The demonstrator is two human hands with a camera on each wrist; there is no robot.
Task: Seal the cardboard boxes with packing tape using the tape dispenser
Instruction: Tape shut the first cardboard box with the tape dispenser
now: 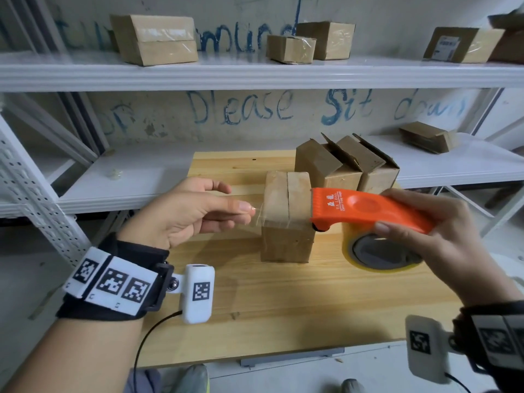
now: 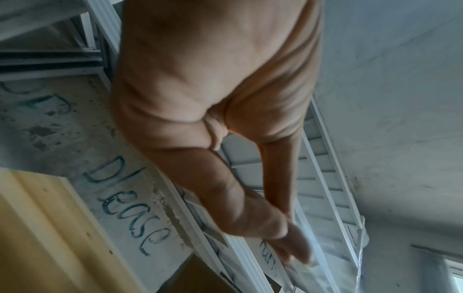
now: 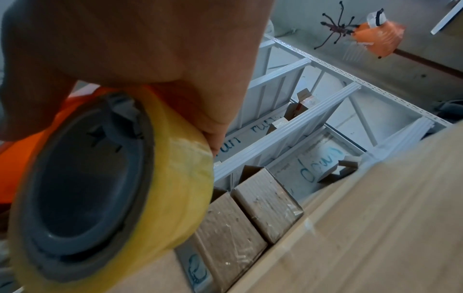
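My left hand [image 1: 181, 214] is out in front of me over the wooden bench [image 1: 269, 316], thumb and forefinger pinched on the loose end of the clear tape [image 1: 256, 211], just left of the closed cardboard box [image 1: 286, 217]. The other fingers of that hand are loosely curled. The tape runs from my fingertips across the near upper edge of the box to the mouth of the orange tape dispenser [image 1: 365, 211]. My right hand [image 1: 442, 236] is wrapped round the dispenser's handle on the box's right side, and its toothed front edge lies against the box's top right corner. The yellowish tape roll [image 1: 377, 251] hangs under the handle, just above the bench; in the right wrist view it fills the lower left with its grey core facing the camera.

The box stands upright on the bench, its two top flaps folded shut with a seam down the middle. Directly behind it stand two open boxes [image 1: 348, 165] side by side, flaps up, touching each other. Past the bench runs a white shelf [image 1: 442, 163] holding a flattened stack of cardboard [image 1: 428, 137] at the right. On the upper shelf [image 1: 255, 72] sit several taped boxes [image 1: 158, 39], well apart from my work.
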